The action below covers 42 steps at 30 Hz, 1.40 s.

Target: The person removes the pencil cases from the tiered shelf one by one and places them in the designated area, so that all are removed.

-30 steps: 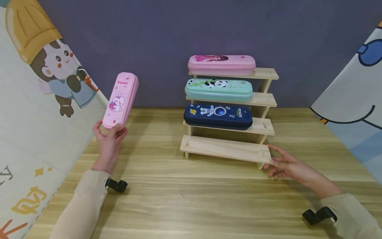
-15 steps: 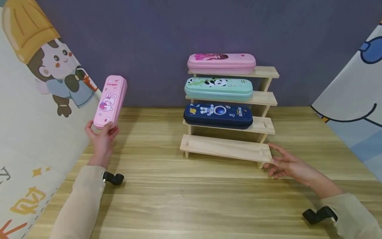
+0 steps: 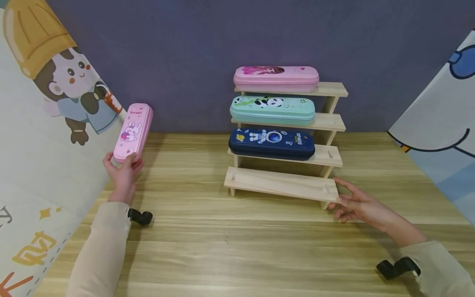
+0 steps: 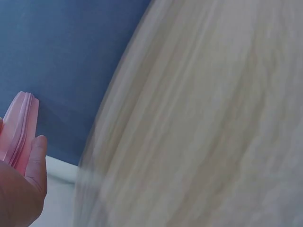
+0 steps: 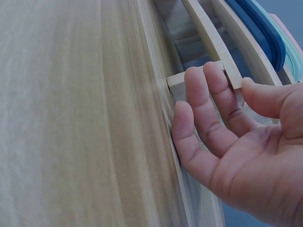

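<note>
My left hand (image 3: 124,175) grips a pink pencil case (image 3: 131,132) by its lower end, at the left of the head view. The case has a rabbit and "Sweet" on its lid and is held tilted up. In the left wrist view part of that hand (image 4: 23,189) and the pink case (image 4: 20,130) show at the left edge. At the right, my right hand (image 3: 361,206) holds the end of the lowest step of a wooden stepped rack (image 3: 278,184) between thumb and forefinger. The right wrist view shows its other fingers (image 5: 203,113) loosely bent beside the rack's leg.
On the rack's upper steps lie a dark blue space pencil case (image 3: 271,144), a green panda pencil case (image 3: 272,110) and a pink pencil case with a girl on it (image 3: 276,78). The wooden table (image 3: 222,247) meets a dark back wall (image 3: 178,62).
My left hand has moved left with the pink rabbit pencil case, whose upper end has come lower. The right hand and the rack look the same.
</note>
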Motion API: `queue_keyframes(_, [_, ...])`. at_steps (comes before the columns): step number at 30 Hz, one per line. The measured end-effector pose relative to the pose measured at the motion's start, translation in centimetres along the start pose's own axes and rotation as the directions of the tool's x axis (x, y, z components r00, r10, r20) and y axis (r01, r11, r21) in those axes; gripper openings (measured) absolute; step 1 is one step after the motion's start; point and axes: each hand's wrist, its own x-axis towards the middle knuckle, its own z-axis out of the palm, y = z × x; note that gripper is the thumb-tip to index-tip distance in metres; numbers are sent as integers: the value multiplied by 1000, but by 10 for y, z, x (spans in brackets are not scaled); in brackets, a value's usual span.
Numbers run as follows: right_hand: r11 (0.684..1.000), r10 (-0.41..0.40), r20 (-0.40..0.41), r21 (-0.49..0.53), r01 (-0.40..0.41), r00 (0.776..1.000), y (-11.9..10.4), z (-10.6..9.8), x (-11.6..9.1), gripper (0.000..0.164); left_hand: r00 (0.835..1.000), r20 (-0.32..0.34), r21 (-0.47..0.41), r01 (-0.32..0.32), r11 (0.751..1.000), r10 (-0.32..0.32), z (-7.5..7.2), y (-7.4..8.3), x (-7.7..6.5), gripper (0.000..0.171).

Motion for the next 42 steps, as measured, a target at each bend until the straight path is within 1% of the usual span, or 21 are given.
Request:
queue_keyframes(6, [1000,-1,3,5,0,1000,0,-1,0,65,999,-35,54,41,998,-39,-9,0,9,73])
queue_keyframes(9, [1000,-3,-3,4,3,1000,1,0,0,65,997,-36,80,75,994,-72,-13,1,13,75])
queue_keyframes(15, [1000,-6,-3,20,7,1000,1,0,0,64,983,-60,164,180,970,-172,-19,4,18,79])
queue_keyframes(18, [1000,-6,0,21,6,1000,1,0,1,65,977,-63,181,214,960,-206,-21,5,20,80])
queue_keyframes(29, [1000,2,-3,14,-2,1000,1,0,1,66,965,-80,207,262,943,-250,-21,11,24,73])
queue_keyframes(31, [1000,0,-2,19,0,1000,1,1,1,66,963,-75,215,269,939,-259,-22,12,25,73])
queue_keyframes(33, [1000,-1,0,23,1,1000,1,1,1,65,963,-62,242,271,932,-264,-24,13,27,73])
queue_keyframes(38, [1000,-3,2,26,3,1000,2,1,1,65,962,-7,360,256,897,-272,-29,15,28,75])
queue_keyframes(42, [1000,-1,7,29,1,1000,2,0,1,65,958,10,439,253,862,-286,-32,18,28,82])
